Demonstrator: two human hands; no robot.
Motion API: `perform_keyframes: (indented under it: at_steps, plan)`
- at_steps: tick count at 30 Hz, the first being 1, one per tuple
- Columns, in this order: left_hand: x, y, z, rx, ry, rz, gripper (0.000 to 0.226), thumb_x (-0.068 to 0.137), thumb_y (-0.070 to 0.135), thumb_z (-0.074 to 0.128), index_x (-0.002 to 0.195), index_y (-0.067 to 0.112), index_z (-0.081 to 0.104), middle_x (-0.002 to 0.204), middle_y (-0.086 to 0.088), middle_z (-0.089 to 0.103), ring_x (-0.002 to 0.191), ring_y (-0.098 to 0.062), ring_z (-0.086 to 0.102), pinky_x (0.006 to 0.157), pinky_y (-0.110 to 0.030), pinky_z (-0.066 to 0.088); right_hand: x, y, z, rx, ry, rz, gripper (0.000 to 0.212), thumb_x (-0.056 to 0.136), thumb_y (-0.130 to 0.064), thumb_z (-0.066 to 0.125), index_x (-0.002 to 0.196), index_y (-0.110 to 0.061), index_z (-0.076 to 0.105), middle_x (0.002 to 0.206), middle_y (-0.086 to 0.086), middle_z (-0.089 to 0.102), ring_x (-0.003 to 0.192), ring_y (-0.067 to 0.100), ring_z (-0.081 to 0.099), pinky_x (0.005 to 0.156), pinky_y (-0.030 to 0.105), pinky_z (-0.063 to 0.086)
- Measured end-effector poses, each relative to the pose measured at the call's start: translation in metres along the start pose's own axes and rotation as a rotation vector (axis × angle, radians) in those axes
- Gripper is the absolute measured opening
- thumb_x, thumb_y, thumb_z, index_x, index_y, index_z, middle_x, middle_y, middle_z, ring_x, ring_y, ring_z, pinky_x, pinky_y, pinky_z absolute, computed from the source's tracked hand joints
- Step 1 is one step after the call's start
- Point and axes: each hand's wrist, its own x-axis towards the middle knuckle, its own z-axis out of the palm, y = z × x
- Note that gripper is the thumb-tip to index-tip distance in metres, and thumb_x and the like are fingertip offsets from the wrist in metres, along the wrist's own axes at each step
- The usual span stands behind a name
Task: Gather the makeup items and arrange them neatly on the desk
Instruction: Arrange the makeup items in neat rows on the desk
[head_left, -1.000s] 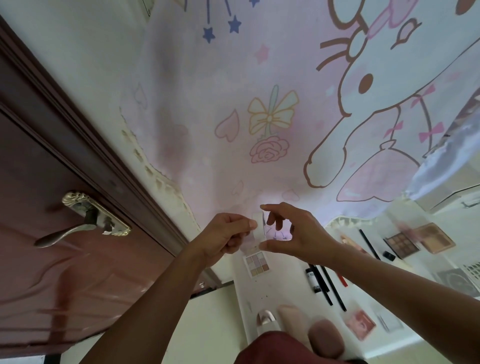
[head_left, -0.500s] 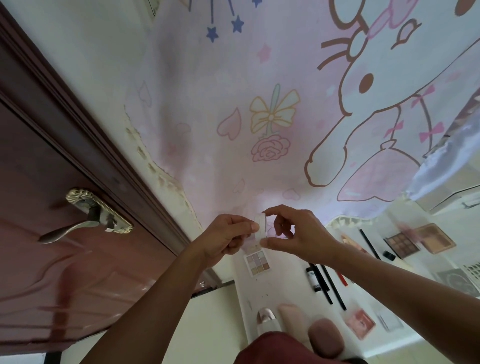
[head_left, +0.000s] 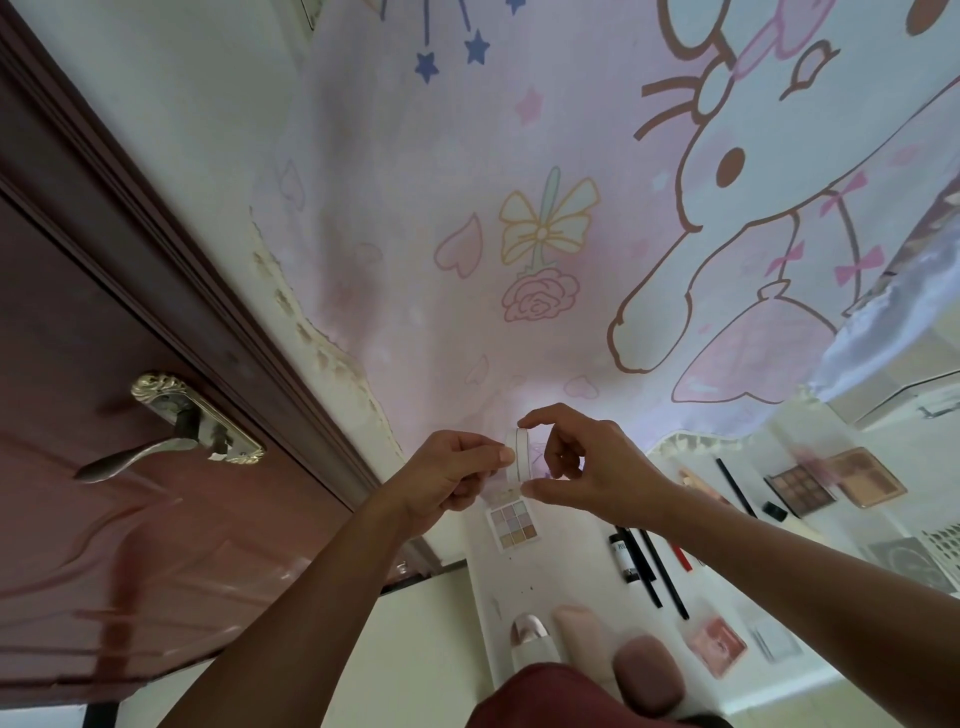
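A small round white compact (head_left: 519, 457) stands on edge in the air above the white desk (head_left: 566, 582). My left hand (head_left: 452, 478) pinches its left face with the thumb. My right hand (head_left: 592, 467) grips its rim between forefinger on top and thumb below. Under the hands lies a small pastel eyeshadow palette (head_left: 513, 530). Black pencils and a black tube (head_left: 641, 564) lie to the right of it. A brown eyeshadow palette (head_left: 802, 486) and a pink-gold one (head_left: 865, 475) lie at the far right. A pink blush compact (head_left: 719, 647) and makeup sponges (head_left: 647, 678) sit near me.
A dark red door (head_left: 104, 467) with a brass handle (head_left: 182, 431) fills the left. A pink cartoon curtain (head_left: 519, 208) hangs behind the desk. A rose-gold capped bottle (head_left: 530, 642) stands at the desk's near edge. A white perforated basket (head_left: 940, 540) is at the far right.
The compact has closed: its lid, open a second ago, now lies against the base. Both hands rose slightly and stayed together.
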Motion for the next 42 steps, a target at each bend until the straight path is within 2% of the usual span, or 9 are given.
perform_keyframes:
  at_steps: [5,11,16,25,27,30,34,39,42]
  plan:
    - [0.0,0.001,0.0,0.003,0.009,0.009,0.037,0.09,0.01,0.061,0.055,0.02,0.066,0.05,0.009,0.041,0.047,-0.009,0.022,0.046,-0.022,0.015,0.001,0.001,0.0,0.01,0.016,0.038,0.055,0.073,-0.051,0.078,0.121,-0.031,0.059,0.065,-0.011,0.059,0.061,0.006,0.055,0.072,0.039,0.054]
    - [0.002,-0.001,0.0,0.001,0.008,0.006,0.035,0.09,0.01,0.062,0.057,0.02,0.066,0.051,0.006,0.038,0.047,-0.011,0.021,0.045,-0.021,0.017,0.0,0.0,-0.001,0.0,-0.002,0.01,0.056,0.071,-0.039,0.083,0.12,-0.037,0.055,0.068,-0.01,0.058,0.058,0.006,0.05,0.07,0.039,0.053]
    - [0.002,0.0,0.001,0.007,-0.008,0.012,0.039,0.091,0.011,0.061,0.054,0.021,0.066,0.053,0.006,0.041,0.049,-0.011,0.022,0.044,-0.02,0.018,-0.001,0.001,0.0,0.025,-0.008,0.042,0.063,0.071,-0.057,0.076,0.125,-0.032,0.056,0.065,-0.013,0.059,0.061,0.006,0.055,0.071,0.037,0.054]
    - [0.007,-0.007,-0.001,-0.001,-0.026,0.008,0.029,0.089,0.014,0.064,0.06,0.02,0.069,0.053,0.004,0.037,0.048,-0.011,0.021,0.044,-0.02,0.019,-0.003,0.0,-0.001,0.039,-0.015,0.024,0.055,0.072,-0.037,0.082,0.119,-0.039,0.053,0.07,-0.01,0.059,0.058,0.005,0.05,0.068,0.036,0.052]
    - [0.009,-0.008,-0.002,-0.012,-0.03,0.006,0.018,0.08,0.022,0.072,0.065,0.014,0.066,0.055,0.003,0.038,0.047,-0.01,0.023,0.043,-0.018,0.02,-0.004,0.001,-0.001,0.037,-0.008,0.019,0.055,0.073,-0.029,0.083,0.118,-0.041,0.052,0.07,-0.01,0.058,0.058,0.006,0.048,0.066,0.035,0.051]
    - [0.011,-0.012,-0.007,-0.048,-0.029,-0.003,0.03,0.065,0.035,0.073,0.064,0.011,0.056,0.056,0.003,0.043,0.047,-0.01,0.025,0.042,-0.017,0.021,-0.005,0.004,-0.001,0.051,-0.001,0.024,0.056,0.072,-0.024,0.084,0.117,-0.039,0.054,0.072,-0.012,0.056,0.058,0.006,0.048,0.065,0.034,0.05]
    - [0.011,-0.021,-0.009,-0.21,-0.048,-0.048,0.024,0.066,0.032,0.07,0.076,0.011,0.068,0.071,-0.004,0.054,0.052,-0.012,0.037,0.043,-0.02,0.025,-0.008,0.013,-0.002,0.154,0.064,0.076,0.054,0.069,-0.021,0.087,0.114,-0.03,0.059,0.088,-0.012,0.06,0.068,0.013,0.056,0.058,0.015,0.04]
    - [0.014,-0.052,-0.005,-0.514,-0.139,-0.104,0.045,0.056,0.026,0.079,0.095,0.004,0.07,0.094,-0.017,0.066,0.066,-0.02,0.058,0.055,-0.025,0.046,-0.016,0.033,-0.003,0.232,0.125,0.26,0.045,0.068,-0.02,0.088,0.103,-0.031,0.062,0.083,-0.024,0.064,0.071,0.003,0.059,0.063,0.017,0.04]
    - [0.017,-0.074,0.006,-0.627,-0.149,-0.135,0.063,0.043,0.024,0.093,0.098,0.002,0.071,0.094,-0.017,0.069,0.068,-0.021,0.064,0.058,-0.026,0.053,-0.027,0.053,0.0,0.256,0.122,0.337,0.043,0.067,-0.015,0.088,0.1,-0.029,0.064,0.09,-0.012,0.068,0.077,0.007,0.064,0.068,0.017,0.04]
